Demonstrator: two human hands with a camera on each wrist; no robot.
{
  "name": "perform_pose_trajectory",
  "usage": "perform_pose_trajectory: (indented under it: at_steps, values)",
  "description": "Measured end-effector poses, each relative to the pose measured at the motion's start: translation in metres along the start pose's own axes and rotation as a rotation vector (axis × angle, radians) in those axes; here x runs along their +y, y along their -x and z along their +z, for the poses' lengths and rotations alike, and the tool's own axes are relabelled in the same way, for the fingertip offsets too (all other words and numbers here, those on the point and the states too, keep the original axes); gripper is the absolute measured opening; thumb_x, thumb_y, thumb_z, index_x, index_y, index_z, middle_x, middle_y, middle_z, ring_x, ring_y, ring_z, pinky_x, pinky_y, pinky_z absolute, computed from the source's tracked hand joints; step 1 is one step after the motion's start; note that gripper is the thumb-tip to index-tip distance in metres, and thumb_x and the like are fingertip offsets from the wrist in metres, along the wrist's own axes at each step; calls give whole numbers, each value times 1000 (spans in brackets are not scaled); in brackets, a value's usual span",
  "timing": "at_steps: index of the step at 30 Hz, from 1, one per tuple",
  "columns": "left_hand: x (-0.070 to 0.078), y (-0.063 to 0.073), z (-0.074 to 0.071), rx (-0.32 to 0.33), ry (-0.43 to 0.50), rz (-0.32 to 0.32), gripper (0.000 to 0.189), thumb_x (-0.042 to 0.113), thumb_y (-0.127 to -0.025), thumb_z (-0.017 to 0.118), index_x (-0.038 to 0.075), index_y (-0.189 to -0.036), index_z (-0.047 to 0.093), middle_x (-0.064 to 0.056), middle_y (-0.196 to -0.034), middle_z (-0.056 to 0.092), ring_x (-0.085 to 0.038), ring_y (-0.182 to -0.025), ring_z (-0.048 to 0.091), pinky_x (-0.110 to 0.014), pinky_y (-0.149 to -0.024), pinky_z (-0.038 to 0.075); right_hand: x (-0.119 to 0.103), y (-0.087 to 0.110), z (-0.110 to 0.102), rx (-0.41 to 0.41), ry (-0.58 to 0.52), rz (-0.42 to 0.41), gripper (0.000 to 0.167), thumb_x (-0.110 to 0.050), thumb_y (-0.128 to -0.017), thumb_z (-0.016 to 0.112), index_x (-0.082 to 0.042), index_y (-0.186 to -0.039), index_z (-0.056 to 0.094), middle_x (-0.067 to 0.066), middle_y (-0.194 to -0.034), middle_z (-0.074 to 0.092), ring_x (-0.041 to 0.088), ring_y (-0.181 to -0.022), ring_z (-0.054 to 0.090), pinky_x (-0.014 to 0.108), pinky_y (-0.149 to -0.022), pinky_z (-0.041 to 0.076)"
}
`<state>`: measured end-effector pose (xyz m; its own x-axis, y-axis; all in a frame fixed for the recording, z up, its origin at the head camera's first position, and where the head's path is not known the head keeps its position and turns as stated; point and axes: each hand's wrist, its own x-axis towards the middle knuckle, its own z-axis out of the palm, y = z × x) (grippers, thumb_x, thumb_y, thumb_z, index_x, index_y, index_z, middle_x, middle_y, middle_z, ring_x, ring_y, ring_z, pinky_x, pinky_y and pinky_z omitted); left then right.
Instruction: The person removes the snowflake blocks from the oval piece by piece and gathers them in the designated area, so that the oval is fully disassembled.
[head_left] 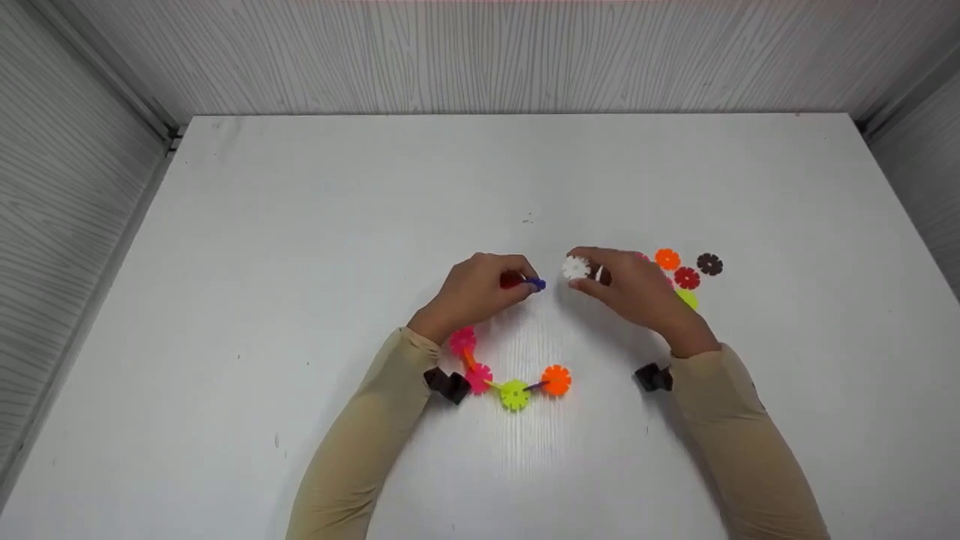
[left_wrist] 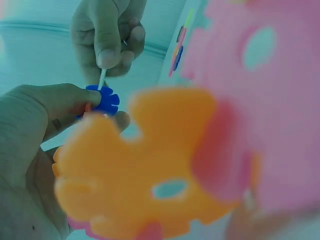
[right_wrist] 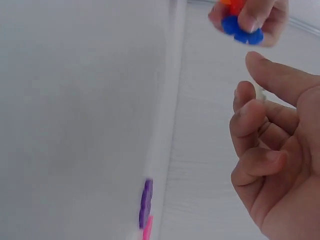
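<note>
My left hand (head_left: 480, 289) pinches a blue notched disc (head_left: 535, 284) between thumb and fingers. A red disc (head_left: 511, 280) shows just behind it, partly covered by the fingers. Below this hand runs a chain of linked discs: pink (head_left: 463, 340), orange, another pink, yellow-green (head_left: 514, 395), purple and an orange disc (head_left: 556, 380) at its end. The palm hides where the upper part leads. My right hand (head_left: 626, 285) holds a white notched disc (head_left: 576, 268) by its rim, facing the blue one across a small gap. The left wrist view shows this white disc edge-on.
Loose discs lie by my right hand: orange (head_left: 667, 259), dark brown (head_left: 709, 264), red (head_left: 686, 278) and yellow-green (head_left: 687, 300). A purple disc (right_wrist: 145, 204) shows in the right wrist view. Panels wall the white table (head_left: 337, 187) at back and sides.
</note>
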<state>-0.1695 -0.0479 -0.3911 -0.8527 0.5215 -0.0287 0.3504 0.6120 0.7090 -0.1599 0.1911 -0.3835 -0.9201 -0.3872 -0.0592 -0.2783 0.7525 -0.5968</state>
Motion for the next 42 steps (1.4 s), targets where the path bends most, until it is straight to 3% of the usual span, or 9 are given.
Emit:
perform_pose_trajectory:
  at_steps: [5,11,16,20,27,31,35,42]
  values:
    - [-5,2,-5,47,49,-27,16,24,-92,63,17,-104,71,-4,-100,71,-20,-91,59,-32,-82,51,20,6,-24,102,-28,75,44,-23,-93,64,-9,-134,55,11,-92,61,21,-78,52,24,-59,41]
    - [-9,2,-3,17,61,-26,16,27,-93,63,20,-105,69,-2,-95,69,-18,-87,57,-28,-77,50,35,11,-41,130,-70,108,47,-27,-94,62,-12,-138,51,11,-99,59,21,-84,52,18,-60,42]
    - [-10,2,-2,11,76,-30,17,28,-92,64,21,-106,69,-1,-96,68,-17,-88,56,-27,-77,50,46,14,-49,135,-123,148,46,-23,-96,60,-17,-140,49,11,-102,57,21,-78,52,20,-58,47]
    - [-9,3,-4,-42,105,-64,22,28,-91,66,21,-111,66,-3,-97,66,-18,-89,56,-28,-76,50,55,17,-52,162,-156,193,43,-24,-99,54,-21,-141,48,10,-103,55,23,-76,52,25,-57,49]
    - [-10,1,-4,-163,138,-121,44,23,-84,71,21,-124,54,-4,-110,61,-17,-101,55,-31,-86,51,73,23,-59,248,-188,134,40,-15,-101,47,-14,-141,47,11,-93,53,20,-68,53,17,-61,46]
    - [-11,1,-4,-209,138,-118,48,17,-83,66,21,-128,51,-2,-118,59,-17,-108,53,-33,-91,50,81,27,-65,284,-252,198,41,-13,-101,46,-15,-141,47,4,-90,53,20,-66,52,20,-61,49]
    - [-11,1,-4,-233,143,-90,48,14,-85,63,19,-130,49,-3,-122,58,-17,-112,52,-33,-94,49,90,32,-71,288,-261,264,42,-14,-100,47,-17,-142,47,1,-90,56,21,-70,56,21,-65,50]
    - [-12,1,-4,-224,148,-66,45,14,-87,65,15,-129,50,-5,-122,59,-18,-112,53,-33,-97,49,103,39,-79,239,-173,330,41,-20,-99,52,-14,-139,49,0,-91,62,15,-72,58,20,-69,43]
